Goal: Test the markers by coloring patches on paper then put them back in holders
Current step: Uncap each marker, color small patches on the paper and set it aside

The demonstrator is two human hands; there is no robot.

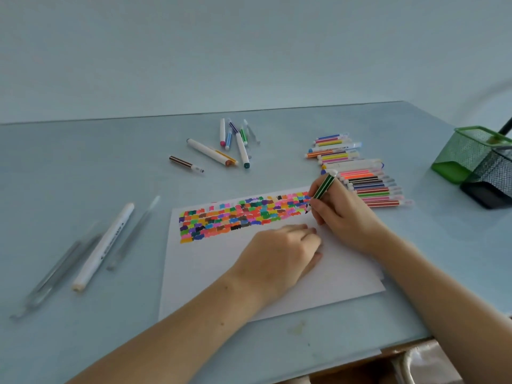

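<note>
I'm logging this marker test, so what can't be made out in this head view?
- Green marker tip: hidden behind the right hand.
- Black holder: cut off by the right edge.
- Pens at far left: too blurred to tell.
- Left hand fingertips: curled under, on the paper.

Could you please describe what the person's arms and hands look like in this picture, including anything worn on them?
Both forearms are bare as far as the picture shows; no sleeves are in view. The left hand and right hand wear no gloves, and no rings, watch or bracelets can be seen. The fingernails look short; whether they carry polish cannot be told.
</note>
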